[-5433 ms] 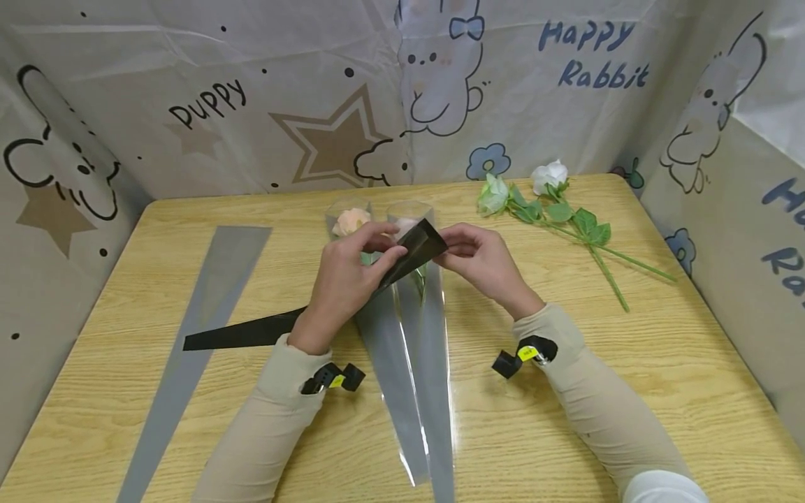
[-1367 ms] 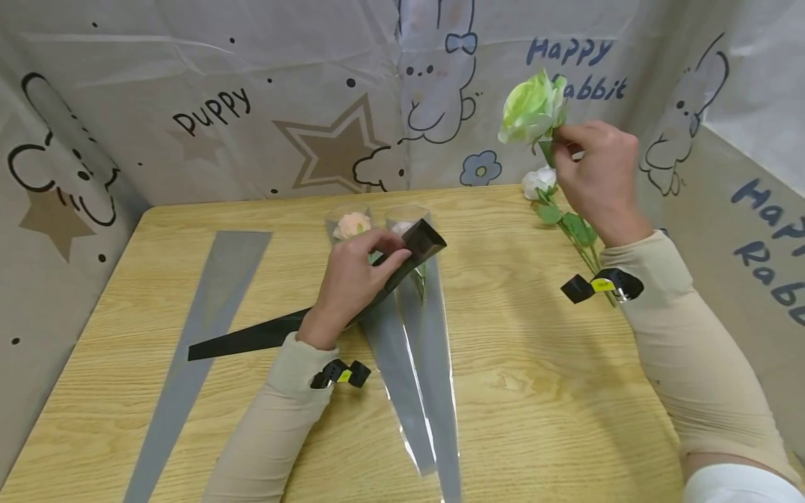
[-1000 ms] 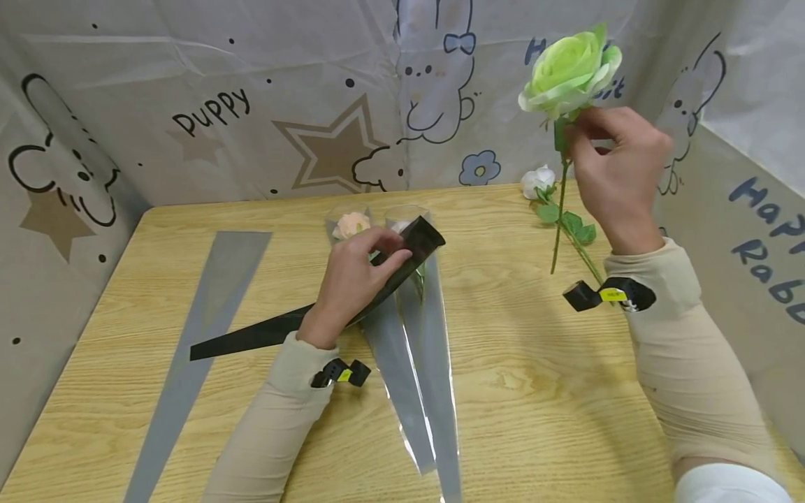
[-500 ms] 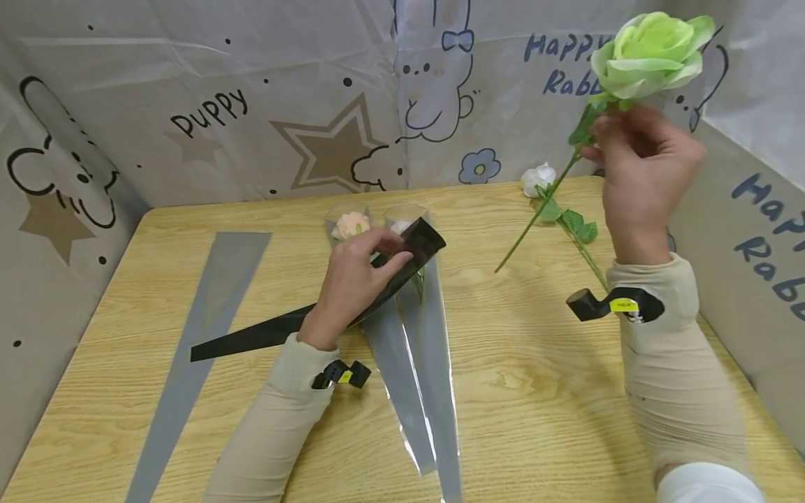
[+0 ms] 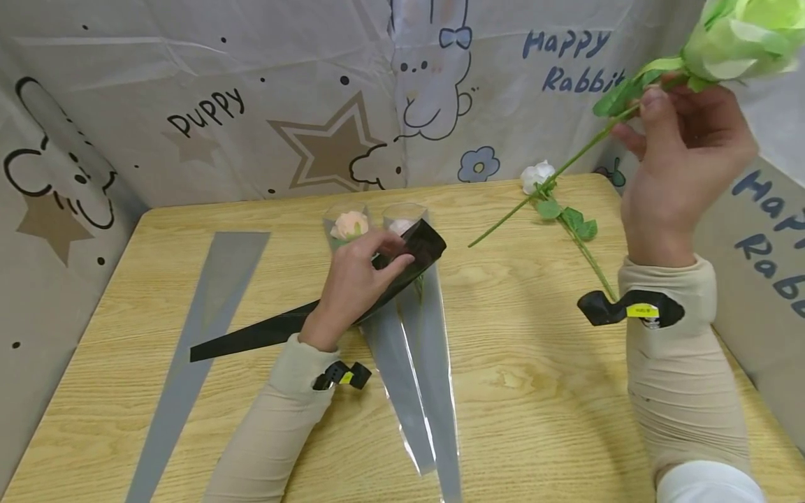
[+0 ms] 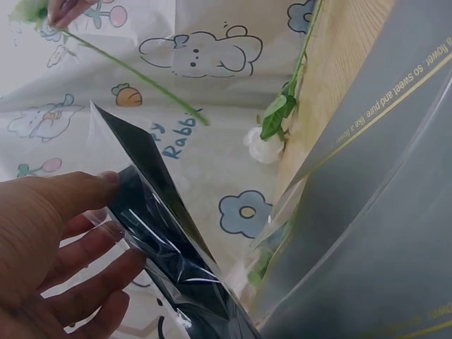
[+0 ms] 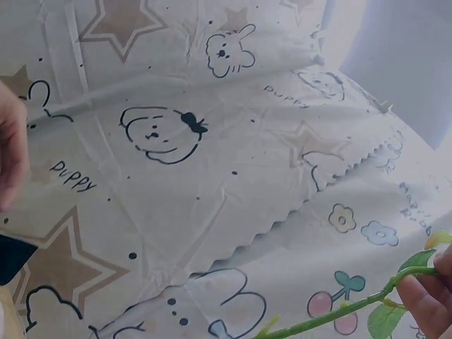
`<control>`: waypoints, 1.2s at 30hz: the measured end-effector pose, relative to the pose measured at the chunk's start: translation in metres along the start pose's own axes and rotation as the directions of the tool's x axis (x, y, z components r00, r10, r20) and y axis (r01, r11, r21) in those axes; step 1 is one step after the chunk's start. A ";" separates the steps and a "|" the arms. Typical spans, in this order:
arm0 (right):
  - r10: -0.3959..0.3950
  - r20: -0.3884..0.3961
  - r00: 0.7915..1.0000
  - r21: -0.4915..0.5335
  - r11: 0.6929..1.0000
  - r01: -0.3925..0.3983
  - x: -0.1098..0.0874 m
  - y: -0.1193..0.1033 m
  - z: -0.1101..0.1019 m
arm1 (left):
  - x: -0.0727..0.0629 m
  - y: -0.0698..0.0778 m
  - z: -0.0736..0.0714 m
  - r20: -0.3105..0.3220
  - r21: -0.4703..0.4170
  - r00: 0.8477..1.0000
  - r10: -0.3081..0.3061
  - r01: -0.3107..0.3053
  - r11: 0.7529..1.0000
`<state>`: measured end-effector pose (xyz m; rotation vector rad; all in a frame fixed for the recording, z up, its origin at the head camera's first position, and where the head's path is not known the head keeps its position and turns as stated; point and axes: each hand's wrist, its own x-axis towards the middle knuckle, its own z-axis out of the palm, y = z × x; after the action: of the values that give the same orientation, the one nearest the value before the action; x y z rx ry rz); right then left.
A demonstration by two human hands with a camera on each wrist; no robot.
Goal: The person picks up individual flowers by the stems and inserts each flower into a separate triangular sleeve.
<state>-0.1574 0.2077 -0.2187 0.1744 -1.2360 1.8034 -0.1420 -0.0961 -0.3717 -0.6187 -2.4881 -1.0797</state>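
Observation:
My left hand [image 5: 355,283] pinches the wide end of a long black flower sleeve [image 5: 251,335], whose mouth stands parted in the left wrist view. High at the right, my right hand [image 5: 688,168] grips a green artificial rose [image 5: 745,42] just under its bloom. The rose's stem slants down to the left, its tip level with the table's far part. Beneath the black sleeve lie two grey clear-fronted sleeves, one with a peach rose [image 5: 349,225] and the other [image 5: 434,391] with a pale rose [image 5: 402,227], partly hidden by the black sleeve.
Another grey sleeve [image 5: 207,300] lies flat at the left, the black sleeve's narrow tip over it. A white rose [image 5: 537,178] with leaves lies at the table's back right. Cartoon-printed cloth [image 5: 251,154] walls in the wooden table [image 5: 522,419].
My right hand has left the black sleeve, picked up the green rose and raised it rightward, its stem swinging out to the left. My left hand has kept its hold on the sleeve.

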 end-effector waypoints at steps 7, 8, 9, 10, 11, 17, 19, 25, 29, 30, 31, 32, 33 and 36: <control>-0.074 -0.041 0.996 0.083 0.994 0.077 0.003 -0.011 0.004 | -0.001 0.000 0.000 0.024 0.018 1.000 -0.008 0.008 1.000; -0.076 -0.046 0.996 0.090 0.993 0.079 0.003 -0.012 0.005 | -0.001 0.001 0.000 0.028 0.021 1.000 -0.008 0.008 1.000; -0.074 -0.049 0.996 0.096 0.992 0.079 0.003 -0.014 0.005 | -0.001 0.001 0.000 0.032 0.022 0.999 -0.009 0.008 1.000; -0.072 -0.052 0.996 0.101 0.992 0.077 0.002 -0.015 0.006 | -0.001 0.001 0.000 0.036 0.024 0.999 -0.008 0.007 1.000; -0.069 -0.055 0.996 0.107 0.991 0.075 0.002 -0.016 0.007 | -0.001 0.001 0.001 0.039 0.027 0.999 -0.008 0.007 1.000; -0.005 -0.092 0.996 0.147 0.989 0.019 -0.004 -0.020 0.014 | -0.002 0.001 0.002 0.035 0.045 0.999 -0.002 0.001 0.999; 0.029 -0.103 0.994 0.160 0.987 -0.012 -0.006 -0.018 0.015 | -0.002 0.000 0.002 0.032 0.043 0.999 0.000 -0.001 0.999; 0.059 -0.084 0.995 0.200 0.979 -0.041 -0.014 -0.002 0.015 | -0.003 0.002 0.001 0.031 0.023 1.000 0.002 -0.002 1.000; 0.098 -0.073 0.992 0.234 0.969 -0.079 -0.019 0.009 0.014 | -0.003 0.003 0.001 0.027 0.014 1.000 0.004 -0.004 1.000; 0.104 -0.067 0.992 0.235 0.968 -0.085 -0.020 0.012 0.014 | -0.002 0.004 0.001 0.024 0.013 1.000 0.006 -0.006 1.000; 0.120 -0.062 0.991 0.243 0.965 -0.102 -0.022 0.014 0.013 | -0.002 0.004 0.001 0.021 0.011 1.000 0.007 -0.007 1.000; 0.121 -0.048 0.991 0.234 0.967 -0.106 -0.024 0.017 0.012 | -0.002 0.004 0.001 0.018 0.009 1.000 0.008 -0.008 1.000; 0.123 -0.038 0.992 0.225 0.968 -0.112 -0.026 0.019 0.011 | -0.002 0.005 0.000 0.015 0.008 1.000 0.010 -0.010 1.000; 0.167 -0.026 0.986 0.244 0.957 -0.156 -0.032 0.027 0.011 | -0.002 0.005 -0.002 0.006 0.007 1.000 0.012 -0.012 1.000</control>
<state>-0.1629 0.1772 -0.2496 0.1706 -1.0197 2.0876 -0.1373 -0.0948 -0.3682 -0.6349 -2.4889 -1.0651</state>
